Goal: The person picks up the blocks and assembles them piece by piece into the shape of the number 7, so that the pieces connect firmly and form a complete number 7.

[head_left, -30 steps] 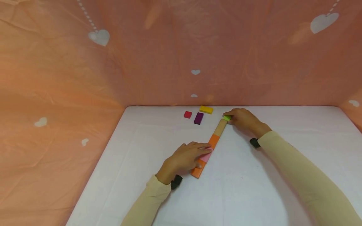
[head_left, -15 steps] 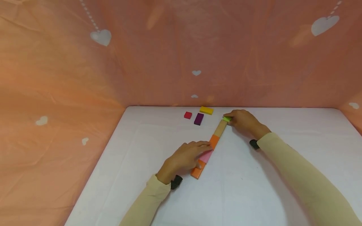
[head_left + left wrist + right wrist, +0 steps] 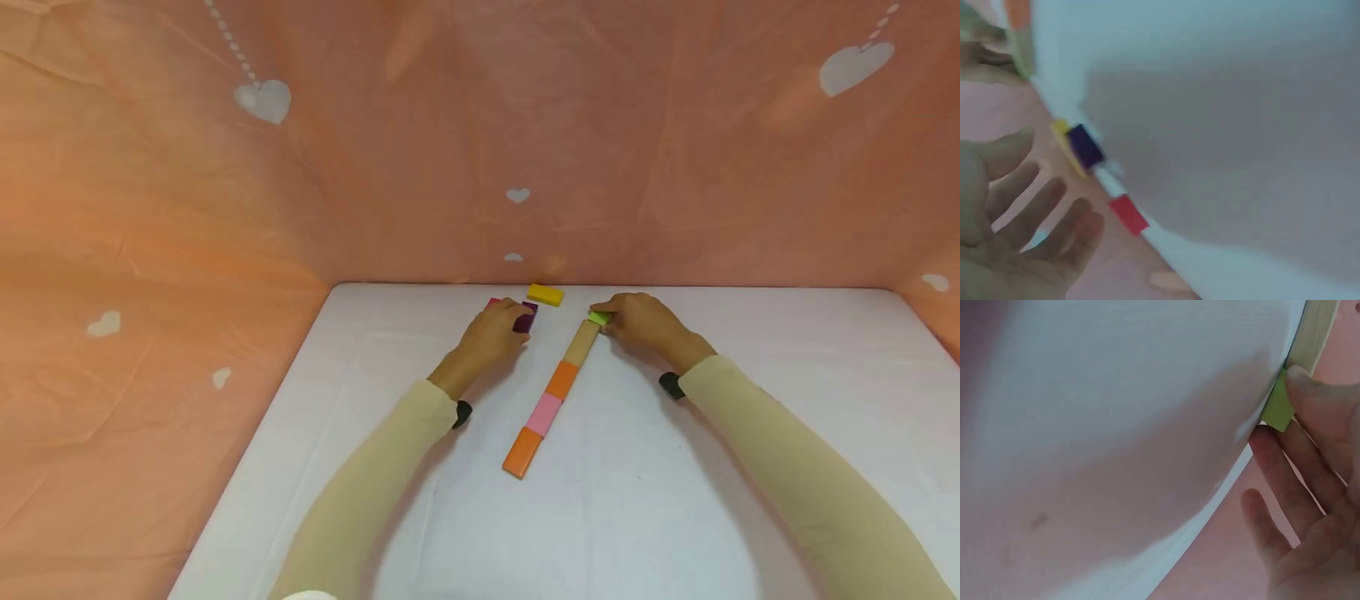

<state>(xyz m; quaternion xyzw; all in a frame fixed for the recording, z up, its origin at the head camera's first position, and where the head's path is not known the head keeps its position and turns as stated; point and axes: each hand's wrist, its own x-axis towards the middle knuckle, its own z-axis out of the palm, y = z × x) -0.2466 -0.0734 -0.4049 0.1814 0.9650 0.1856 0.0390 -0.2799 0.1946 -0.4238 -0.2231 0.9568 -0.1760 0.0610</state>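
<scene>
A slanting row of flat blocks lies on the white table: an orange block [image 3: 522, 452] at the near end, then a pink block [image 3: 543, 415], another orange block [image 3: 562, 381] and a plain wood block [image 3: 581, 343]. At the far end sits a small green block [image 3: 599, 318], pinched by my right hand [image 3: 647, 323] between thumb and fingers. My left hand [image 3: 486, 340] reaches over the purple block [image 3: 529, 317], partly covering it. In the left wrist view its fingers are spread, apart from the purple block [image 3: 1085, 146]. The red block [image 3: 1128, 214] is mostly hidden by this hand in the head view.
A yellow block [image 3: 545, 295] lies by the table's back edge, just behind the purple one. Pinkish-orange cloth [image 3: 420, 167] with pale hearts hangs behind and beside the white table [image 3: 660, 517].
My left hand has lifted off the pink and orange blocks and moved forward to the purple block. The right hand stays at the green block.
</scene>
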